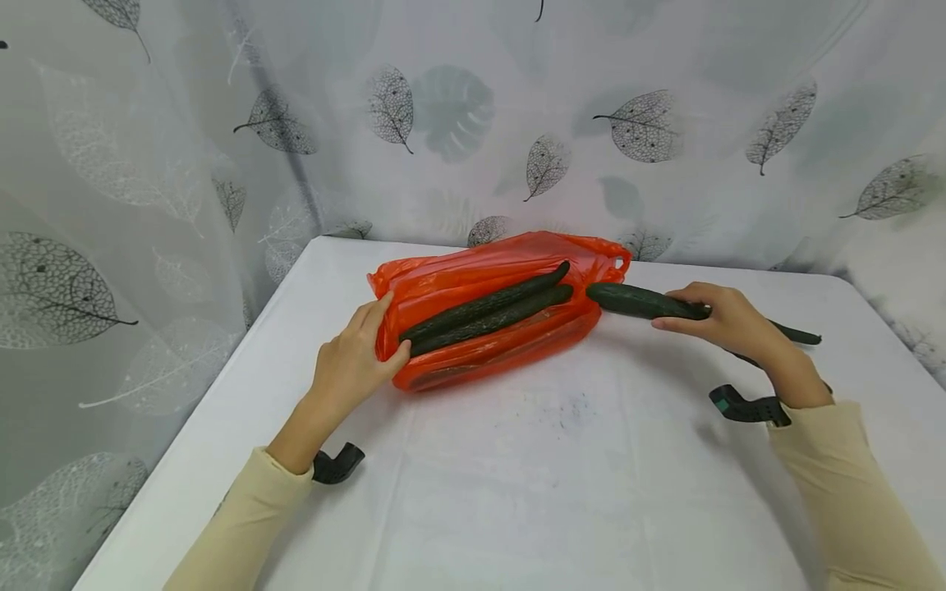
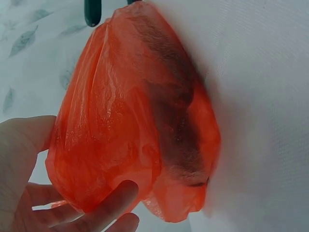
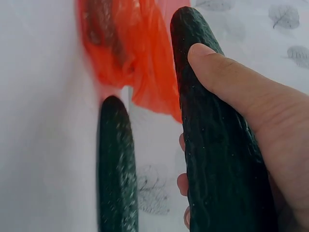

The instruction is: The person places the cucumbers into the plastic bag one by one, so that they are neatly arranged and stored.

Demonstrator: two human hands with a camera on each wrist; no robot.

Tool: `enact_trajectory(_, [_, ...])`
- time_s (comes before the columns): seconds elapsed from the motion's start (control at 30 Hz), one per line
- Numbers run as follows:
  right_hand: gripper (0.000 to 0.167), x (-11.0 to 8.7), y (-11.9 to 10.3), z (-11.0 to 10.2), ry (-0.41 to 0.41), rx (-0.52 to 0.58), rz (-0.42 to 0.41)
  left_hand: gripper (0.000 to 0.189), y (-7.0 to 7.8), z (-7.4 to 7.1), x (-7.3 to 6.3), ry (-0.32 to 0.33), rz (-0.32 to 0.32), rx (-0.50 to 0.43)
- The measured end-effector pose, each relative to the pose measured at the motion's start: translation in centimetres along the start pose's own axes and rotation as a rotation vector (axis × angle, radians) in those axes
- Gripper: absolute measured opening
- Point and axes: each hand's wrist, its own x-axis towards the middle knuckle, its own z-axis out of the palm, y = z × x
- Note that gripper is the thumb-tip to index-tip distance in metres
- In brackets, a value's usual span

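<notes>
A red plastic bag (image 1: 510,246) lies lengthwise near the back of the table. Two dark green cucumbers (image 1: 488,313) lie side by side at its opening, and darker shapes show through the plastic (image 2: 169,111). My left hand (image 1: 358,349) grips the bag's left end, thumb by the cucumbers' ends and fingers behind the plastic. At the bag's right end, my right hand (image 1: 713,316) holds another cucumber (image 1: 639,300) between thumb and fingers, its far tip pointing at the bag. In the right wrist view this held cucumber (image 3: 217,145) fills the grasp.
Beyond my right hand, another cucumber (image 1: 796,332) lies on the white-covered table (image 1: 517,492), partly hidden by the forearm. The right wrist view shows a cucumber (image 3: 116,169) on the table. A leaf-patterned curtain (image 1: 458,115) hangs behind and to the left. Dark wrist devices (image 1: 338,464) sit on both wrists.
</notes>
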Motion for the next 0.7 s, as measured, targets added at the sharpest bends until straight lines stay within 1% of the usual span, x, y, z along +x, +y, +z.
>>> enact_trajectory(0.13, [0.043,0.5,-1.0,-0.1,0.002,0.002,-0.013,0.068,0.1,-0.1,0.1,0.005,-0.005,0.0])
enact_trajectory(0.37, [0.038,1.6,-2.2,0.2,0.009,0.007,-0.113,0.069,0.1,-0.2,0.1,0.002,-0.006,-0.007])
enact_trajectory(0.57, [0.03,2.6,-3.4,0.9,-0.008,0.031,-0.143,0.069,0.1,-0.1,0.0,-0.004,-0.007,-0.007])
enact_trajectory(0.63, [0.03,3.0,-3.7,1.1,-0.016,0.037,-0.146,0.069,0.0,0.0,0.0,0.001,-0.001,-0.009])
enact_trajectory(0.7, [0.034,3.3,-4.0,1.3,-0.028,0.039,-0.148,0.068,0.1,0.1,0.0,0.007,0.005,-0.008])
